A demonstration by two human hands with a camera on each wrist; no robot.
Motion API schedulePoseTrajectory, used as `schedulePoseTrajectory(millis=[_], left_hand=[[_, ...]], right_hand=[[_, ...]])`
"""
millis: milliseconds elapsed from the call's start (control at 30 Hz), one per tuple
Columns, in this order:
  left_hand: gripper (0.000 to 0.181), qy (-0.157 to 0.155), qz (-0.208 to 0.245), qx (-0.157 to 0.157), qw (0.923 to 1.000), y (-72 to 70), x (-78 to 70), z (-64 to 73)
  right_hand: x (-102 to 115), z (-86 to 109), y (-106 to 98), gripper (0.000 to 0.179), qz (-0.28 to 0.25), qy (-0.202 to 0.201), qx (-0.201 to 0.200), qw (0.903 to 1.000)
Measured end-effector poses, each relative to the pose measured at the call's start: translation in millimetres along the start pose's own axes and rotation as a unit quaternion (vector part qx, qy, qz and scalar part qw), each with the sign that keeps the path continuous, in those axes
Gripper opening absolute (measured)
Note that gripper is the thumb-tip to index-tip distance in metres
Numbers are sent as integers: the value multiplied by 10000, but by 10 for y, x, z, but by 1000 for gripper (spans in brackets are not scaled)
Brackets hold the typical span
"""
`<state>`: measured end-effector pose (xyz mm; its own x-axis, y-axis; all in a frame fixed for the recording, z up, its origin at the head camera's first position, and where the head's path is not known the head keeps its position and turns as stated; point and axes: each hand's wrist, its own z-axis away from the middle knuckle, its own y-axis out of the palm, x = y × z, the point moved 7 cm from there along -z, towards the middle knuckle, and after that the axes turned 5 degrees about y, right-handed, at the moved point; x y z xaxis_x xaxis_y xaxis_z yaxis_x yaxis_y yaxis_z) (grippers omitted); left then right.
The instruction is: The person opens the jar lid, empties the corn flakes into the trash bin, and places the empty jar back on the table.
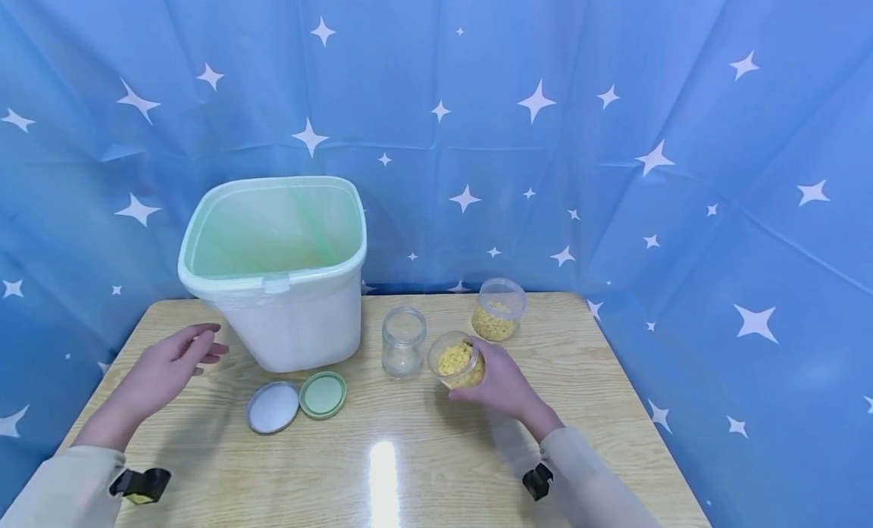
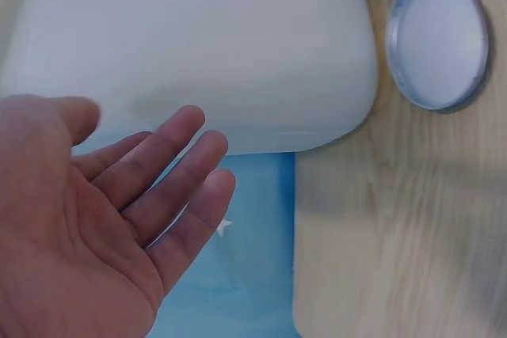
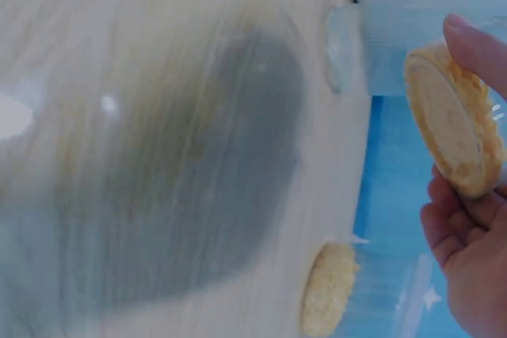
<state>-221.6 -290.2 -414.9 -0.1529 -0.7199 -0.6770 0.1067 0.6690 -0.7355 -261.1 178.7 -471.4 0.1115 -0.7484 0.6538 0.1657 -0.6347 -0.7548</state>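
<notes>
Blue star-print curtain (image 1: 382, 210) behind a pale wooden table (image 1: 436, 475), big white plastic bin (image 1: 300, 331) with a greenish inside at the table's 11 o'clock in the head view. Left hand (image 1: 167, 369) hangs at the bin's 8, fingers loose and holding nothing. Right hand's (image 1: 501, 384) fingers are wrapped round a round clear plastic tub of yellow flakes (image 1: 455, 359), held off the table. At that tub's 1–2 o'clock sits a similar flake-filled tub (image 1: 495, 325); at its 9–10, a clear ribbed jar (image 1: 402, 355). Grey-rimmed white lid (image 1: 273, 407) and round pale green lid (image 1: 323, 395) lie near the bin's 6.
</notes>
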Motion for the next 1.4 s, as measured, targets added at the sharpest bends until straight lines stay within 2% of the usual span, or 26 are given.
schedulePoseTrajectory(millis=[133, 333, 500, 700, 833, 967, 1133, 1400], left_hand=[[64, -26, 99, -120, 9999, -120, -61, -21], [72, -39, 410, -22, 9991, -249, -166, -61], [81, -30, 778, 114, 9969, -346, -251, -98], [89, -133, 816, 80, 9965, -433, -309, -136], [93, -211, 783, 273, 9963, -430, -352, -160], [94, -244, 941, 501, 9940, -399, -392, -170], [92, -213, 1086, 597, 9921, -375, -421, -181], [91, -315, 1420, 889, 9854, -349, -413, -192]], right_hand=[[21, -37, -83, 103, 146, 29, 5, 9999], [79, -87, -195, 106, 404, 2, -50, 9992], [164, -133, -274, 104, 400, -86, -34, 9992], [289, -219, -377, 101, 307, -254, -79, 9992], [369, -282, -432, 103, 317, -349, -78, 9989], [470, -348, -477, 104, 274, -520, -45, 9983], [592, -433, -537, 106, 430, -574, -6, 9974], [872, -574, -671, 96, 493, -812, 84, 9954]])
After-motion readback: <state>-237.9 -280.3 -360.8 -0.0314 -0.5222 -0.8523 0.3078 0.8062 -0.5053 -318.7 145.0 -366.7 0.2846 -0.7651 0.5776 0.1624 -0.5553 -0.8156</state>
